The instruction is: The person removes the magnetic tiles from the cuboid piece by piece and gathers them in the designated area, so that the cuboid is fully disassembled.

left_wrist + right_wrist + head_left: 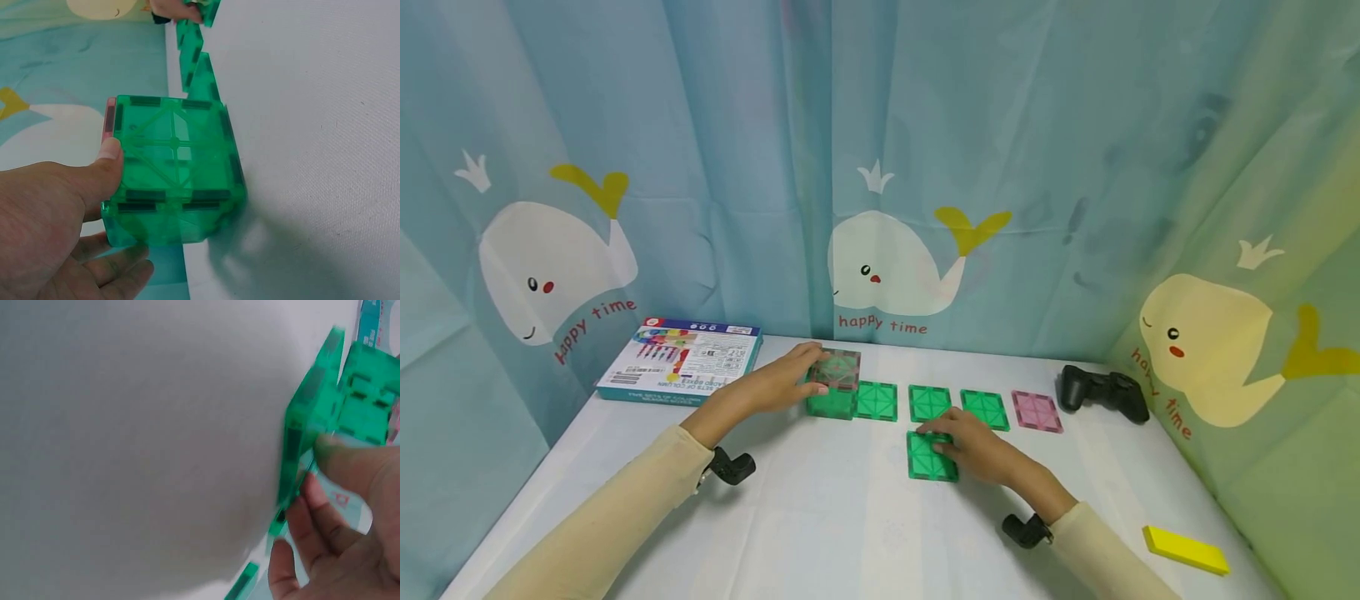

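My left hand (786,379) grips the left side of a small box of clear magnetic tiles (833,405), with a pinkish tile (842,367) on top. In the left wrist view, the thumb (110,159) lies against the green front panel (172,150) and the other fingers are by the box's side. My right hand (977,446) pinches a green square magnetic tile (931,464) between thumb and fingers. That tile is tilted on edge in the right wrist view. Just right of the box lies another green tile (877,402).
Two more green tiles (929,403) and a pink tile (1037,412) continue the row rightward. A black game controller (1102,392) lies at the back right, a yellow block (1185,550) at the front right. A printed box (681,362) sits back left, before a whale-patterned curtain (760,167).
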{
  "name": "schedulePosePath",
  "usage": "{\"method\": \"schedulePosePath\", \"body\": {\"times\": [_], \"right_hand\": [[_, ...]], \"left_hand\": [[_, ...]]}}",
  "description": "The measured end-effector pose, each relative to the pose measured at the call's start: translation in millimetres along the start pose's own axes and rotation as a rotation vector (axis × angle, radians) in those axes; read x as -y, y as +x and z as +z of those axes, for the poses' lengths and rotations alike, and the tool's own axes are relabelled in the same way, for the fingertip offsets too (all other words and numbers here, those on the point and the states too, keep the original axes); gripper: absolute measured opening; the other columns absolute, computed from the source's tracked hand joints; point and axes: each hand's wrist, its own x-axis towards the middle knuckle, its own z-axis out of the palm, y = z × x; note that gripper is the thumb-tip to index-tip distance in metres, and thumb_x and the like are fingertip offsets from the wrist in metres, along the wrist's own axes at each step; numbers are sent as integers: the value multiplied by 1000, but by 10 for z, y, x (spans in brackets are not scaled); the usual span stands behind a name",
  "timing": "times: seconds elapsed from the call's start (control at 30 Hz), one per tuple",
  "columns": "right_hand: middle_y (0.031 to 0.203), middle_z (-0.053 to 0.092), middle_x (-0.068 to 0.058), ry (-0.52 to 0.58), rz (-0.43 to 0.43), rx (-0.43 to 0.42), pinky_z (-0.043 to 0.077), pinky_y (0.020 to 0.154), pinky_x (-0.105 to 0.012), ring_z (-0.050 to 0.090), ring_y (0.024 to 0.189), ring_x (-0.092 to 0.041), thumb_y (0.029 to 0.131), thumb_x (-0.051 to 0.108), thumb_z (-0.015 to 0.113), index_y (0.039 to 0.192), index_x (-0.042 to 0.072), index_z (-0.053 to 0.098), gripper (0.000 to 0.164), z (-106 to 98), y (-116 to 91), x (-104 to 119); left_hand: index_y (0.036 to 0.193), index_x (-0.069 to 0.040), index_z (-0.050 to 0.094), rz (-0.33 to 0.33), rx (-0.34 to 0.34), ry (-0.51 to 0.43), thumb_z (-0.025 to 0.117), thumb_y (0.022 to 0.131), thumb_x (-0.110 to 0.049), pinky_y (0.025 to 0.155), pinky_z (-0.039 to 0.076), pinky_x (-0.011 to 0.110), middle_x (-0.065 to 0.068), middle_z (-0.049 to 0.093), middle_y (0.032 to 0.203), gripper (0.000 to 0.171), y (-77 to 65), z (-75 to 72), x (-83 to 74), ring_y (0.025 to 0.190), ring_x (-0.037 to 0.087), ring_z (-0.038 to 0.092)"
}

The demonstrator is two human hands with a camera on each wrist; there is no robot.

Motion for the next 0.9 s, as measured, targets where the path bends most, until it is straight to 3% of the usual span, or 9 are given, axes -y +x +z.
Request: {"method": "schedulePosePath", "body": {"times": [0.23,0.4,0.5,0.67,0.9], "right_hand": [[112,60,-9,-6,-45,16,47,78,-31,55,102,-24,102,13,71,136,13,72,33,-60,54,-54],[125,61,-16,20,4,-1,55,92,-47,58,114,-33,104,22,70,142,6,65,41,-115,271,-27],[133,61,-19,9,35,-2,51,98,-59,57,122,-37,105,26,69,145,4,61,46,-116,451,31],[141,58,-17,-57,83,38,44,95,-60,52,128,-37,104,34,70,148,10,59,52,-65,785,133],[151,52,-17,-85,202,166,38,113,-64,46,141,-38,93,41,83,156,12,52,75,-68,1085,254]], "left_hand": [[160,3,35,-8,-6,2,59,111,-28,126,28,60,28,20,170,63,-25,-15,1,159,44,21],[160,3,35,-7,-11,-5,59,111,-29,126,29,60,28,20,170,63,-26,-9,30,159,44,21],[161,2,34,-14,-6,-14,58,111,-30,126,30,60,28,20,170,64,-15,-2,45,159,44,21],[160,2,34,-20,-1,-22,58,111,-29,125,32,59,27,21,169,63,3,7,44,158,43,24],[158,1,36,4,-12,-10,59,111,-29,121,39,55,24,29,166,61,22,15,19,153,40,35]]}}
